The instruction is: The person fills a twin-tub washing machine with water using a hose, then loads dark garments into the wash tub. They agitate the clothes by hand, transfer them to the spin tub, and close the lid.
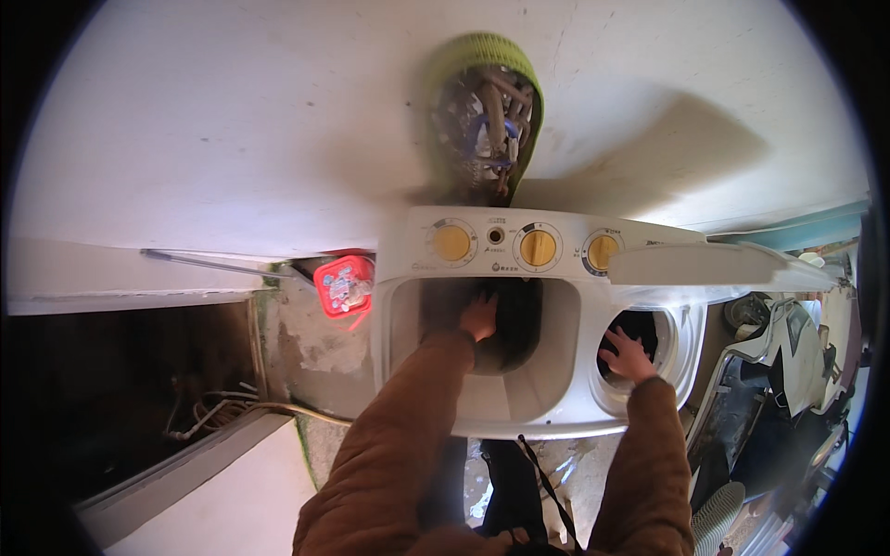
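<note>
A white twin-tub washing machine (480, 425) stands before me. My left hand (480, 316) reaches down into the larger wash tub (556, 347) on the left, over dark material (518, 320) that looks like cloth. Shadow hides whether its fingertips grip anything. Inside the smaller round spin tub (669, 347) on the right, my right hand (629, 358) has its fingers spread against dark fabric (643, 326). The white spin-tub lid (716, 265) is raised behind that opening. Three yellow knobs (537, 248) line the control panel (424, 267).
Behind the machine, a green-rimmed basket (532, 90) holding assorted items is against the white wall (278, 125). A red container (321, 292) is at the left. A coiled hose (215, 410) lies beside a dark recess. Various household items crowd the right, near a metal-edged frame (709, 403).
</note>
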`<state>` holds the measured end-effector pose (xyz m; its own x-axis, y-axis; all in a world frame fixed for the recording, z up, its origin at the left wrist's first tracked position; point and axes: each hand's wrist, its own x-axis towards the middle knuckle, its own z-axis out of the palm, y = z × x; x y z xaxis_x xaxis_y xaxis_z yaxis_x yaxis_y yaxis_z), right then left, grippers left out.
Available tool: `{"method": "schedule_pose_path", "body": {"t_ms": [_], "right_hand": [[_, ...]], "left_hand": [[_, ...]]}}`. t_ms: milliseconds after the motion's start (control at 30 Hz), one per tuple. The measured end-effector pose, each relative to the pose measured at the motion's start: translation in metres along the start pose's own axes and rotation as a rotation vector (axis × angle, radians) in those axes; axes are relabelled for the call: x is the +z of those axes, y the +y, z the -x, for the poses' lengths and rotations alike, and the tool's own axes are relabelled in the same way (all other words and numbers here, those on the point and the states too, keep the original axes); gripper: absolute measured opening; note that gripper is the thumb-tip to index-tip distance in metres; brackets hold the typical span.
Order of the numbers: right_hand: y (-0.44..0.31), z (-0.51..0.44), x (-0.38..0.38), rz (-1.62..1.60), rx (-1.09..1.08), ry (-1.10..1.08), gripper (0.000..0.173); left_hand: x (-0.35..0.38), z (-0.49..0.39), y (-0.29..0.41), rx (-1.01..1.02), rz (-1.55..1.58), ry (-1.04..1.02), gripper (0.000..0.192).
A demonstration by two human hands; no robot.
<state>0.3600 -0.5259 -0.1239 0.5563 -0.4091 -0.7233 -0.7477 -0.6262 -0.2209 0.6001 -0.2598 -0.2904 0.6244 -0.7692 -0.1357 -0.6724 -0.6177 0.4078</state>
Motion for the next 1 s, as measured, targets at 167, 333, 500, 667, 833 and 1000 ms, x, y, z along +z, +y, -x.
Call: {"method": "schedule_pose_path", "body": {"t_ms": [167,333,500,667,833,1000], "right_hand": [[-0.042,0.110,-0.030,-0.369,-0.334,0.572,0.051],[-0.011,0.197,0.008,-0.501,-0.030,0.748,0.046],[-0.038,0.219,0.020,-0.609,-0.022,0.729,0.038],[-0.065,0.223,0.000,-0.640,-0.142,0.705,0.035],[-0.082,0.224,-0.008,-0.767,-0.231,0.694,0.032],[-0.118,0.204,-0.017,-0.903,-0.436,0.555,0.027]], "left_hand": [[0.058,-0.076,-0.037,-0.030,-0.223,-0.171,0.030],[0.073,-0.072,0.000,0.147,-0.191,-0.497,0.030],[0.004,-0.003,0.017,0.299,-0.068,-0.736,0.029],[-0.137,0.038,0.018,0.199,0.261,-0.575,0.024],[-0.290,0.087,0.075,0.188,0.334,-0.330,0.018],[-0.417,0.120,0.133,-0.033,0.532,-0.237,0.011]]}}
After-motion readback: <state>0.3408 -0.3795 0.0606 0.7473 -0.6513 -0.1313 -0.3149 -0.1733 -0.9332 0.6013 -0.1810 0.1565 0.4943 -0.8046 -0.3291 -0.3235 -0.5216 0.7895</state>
